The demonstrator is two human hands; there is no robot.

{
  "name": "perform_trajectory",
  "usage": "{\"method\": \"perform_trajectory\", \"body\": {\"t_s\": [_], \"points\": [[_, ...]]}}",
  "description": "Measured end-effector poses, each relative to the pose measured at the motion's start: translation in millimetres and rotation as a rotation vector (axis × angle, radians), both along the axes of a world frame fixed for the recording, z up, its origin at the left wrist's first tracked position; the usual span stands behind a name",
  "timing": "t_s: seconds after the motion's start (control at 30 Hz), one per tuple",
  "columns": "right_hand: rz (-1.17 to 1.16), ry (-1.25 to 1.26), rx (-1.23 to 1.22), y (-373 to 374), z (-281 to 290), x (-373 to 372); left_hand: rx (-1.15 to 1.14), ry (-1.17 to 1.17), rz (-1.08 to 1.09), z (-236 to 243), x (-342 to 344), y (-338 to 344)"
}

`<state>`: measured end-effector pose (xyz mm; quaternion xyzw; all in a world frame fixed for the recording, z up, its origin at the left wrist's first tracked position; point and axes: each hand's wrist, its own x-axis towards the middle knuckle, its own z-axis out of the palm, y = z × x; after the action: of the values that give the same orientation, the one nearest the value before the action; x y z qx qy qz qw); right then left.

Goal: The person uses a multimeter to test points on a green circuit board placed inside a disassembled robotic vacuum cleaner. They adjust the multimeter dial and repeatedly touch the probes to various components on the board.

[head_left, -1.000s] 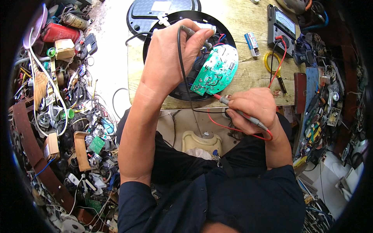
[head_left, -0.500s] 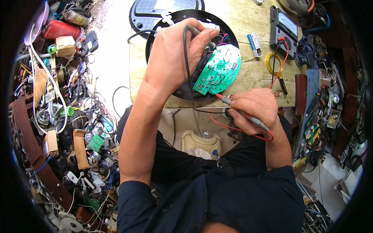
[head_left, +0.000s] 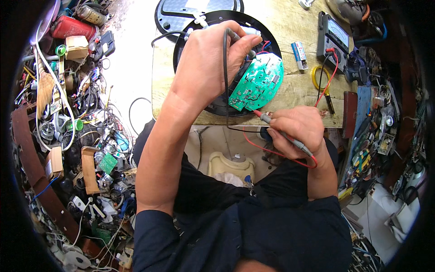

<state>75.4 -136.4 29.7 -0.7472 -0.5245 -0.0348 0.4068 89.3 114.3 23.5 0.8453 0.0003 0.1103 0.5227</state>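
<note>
My left hand (head_left: pixel 204 63) is closed around a grey test probe (head_left: pixel 233 36) with a black lead, pointing down into the round black housing (head_left: pixel 267 34) by the upper edge of the green circuit board (head_left: pixel 256 81). Where that tip lands is hard to make out. My right hand (head_left: pixel 297 131) grips a second grey probe (head_left: pixel 265 118) with a red front and red lead; its tip is at the board's lower edge. Both leads join the analog multimeter (head_left: pixel 333 36) on the wooden table's right. A blue-and-white pack (head_left: pixel 299 55) and a yellow coil (head_left: pixel 316 77) lie beside the housing.
A flat dark base plate (head_left: pixel 174 13) lies behind the housing on the wooden table (head_left: pixel 163 90). Dense clutter (head_left: pixel 86 131) of cables, boards and cartons fills the left; tool-laden shelving (head_left: pixel 371 136) crowds the right. A cream plastic object (head_left: pixel 231 165) is below the table, between my legs.
The view has shifted slightly. My left hand and its probe have moved a little to the right over the housing. The red probe's tip stays at the board's lower edge.
</note>
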Motion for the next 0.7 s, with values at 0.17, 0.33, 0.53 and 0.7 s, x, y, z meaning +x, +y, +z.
{"method": "perform_trajectory", "body": {"t_s": [0.17,0.33,0.53,0.7], "points": [[-0.001,-0.005,0.006,1.8,0.0,-1.0,0.007,-0.028,0.009,0.1,0.2,-0.9],[0.008,-0.005,0.000,2.8,1.2,-0.5,0.003,-0.017,0.005,-1.0,-0.8,1.2],[0.010,-0.010,-0.014,4.1,3.2,-1.5,-0.014,-0.019,-0.008,-2.3,-1.2,2.1],[0.015,-0.036,-0.025,2.0,1.0,-1.0,-0.050,-0.024,-0.022,-3.9,-1.1,2.1]]}}
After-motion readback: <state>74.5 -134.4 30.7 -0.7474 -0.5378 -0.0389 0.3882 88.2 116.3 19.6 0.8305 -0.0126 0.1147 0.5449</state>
